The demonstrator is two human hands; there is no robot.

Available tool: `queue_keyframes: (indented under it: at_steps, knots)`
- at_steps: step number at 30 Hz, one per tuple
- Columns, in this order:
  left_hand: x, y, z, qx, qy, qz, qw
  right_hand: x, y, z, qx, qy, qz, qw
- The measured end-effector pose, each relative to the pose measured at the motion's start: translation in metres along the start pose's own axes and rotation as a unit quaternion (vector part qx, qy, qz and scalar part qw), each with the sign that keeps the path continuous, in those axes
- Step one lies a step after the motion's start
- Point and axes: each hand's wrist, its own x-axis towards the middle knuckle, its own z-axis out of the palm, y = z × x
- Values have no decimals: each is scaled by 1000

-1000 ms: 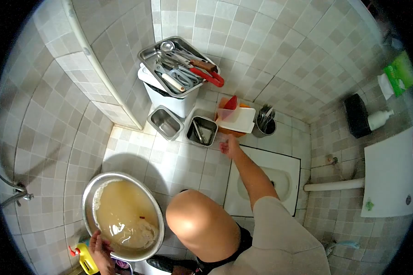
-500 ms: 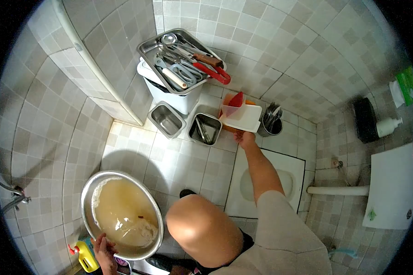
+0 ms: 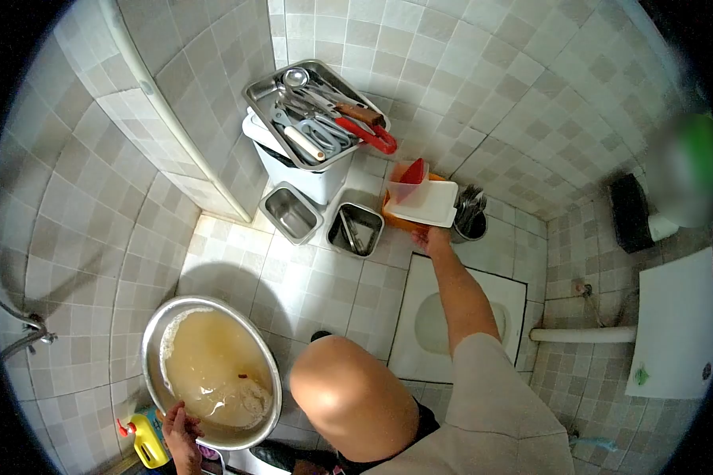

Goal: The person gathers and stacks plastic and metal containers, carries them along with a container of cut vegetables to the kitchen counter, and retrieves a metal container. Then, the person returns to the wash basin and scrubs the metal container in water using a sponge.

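1. While the left hand hangs at the near-left rim of a round metal basin, its fingers are loosely curled; whether they grip the rim, I cannot tell. Just left of it stands a yellow bottle with a red cap.
2. The basin sits on the tiled floor, holding cloudy yellowish water, with foam along its edge and a small dark-red piece in it.
3. Farther right is a rectangular steel pan; beyond it, a metal tray of kitchen utensils rests on a white bin.
4. Next comes a second steel pan, with long metal pieces inside.
5. An orange container follows, with a white lid and a red item above it.
6. At its near edge is the right hand, fingers bent and partly hidden; its grip is unclear.
7. Just beyond stands a metal cutlery holder, behind the squat toilet.
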Motion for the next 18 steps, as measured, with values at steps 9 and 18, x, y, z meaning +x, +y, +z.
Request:
queue_keyframes:
  at_steps: [9,18]
  knots:
    - [-15,25,0,-47,6,-16,999,-54,-43,-23,-50,-33,-99,993]
    - [-45,67,1,-48,-30,2,998,-183,-102,-103,-195,-119,-111,967]
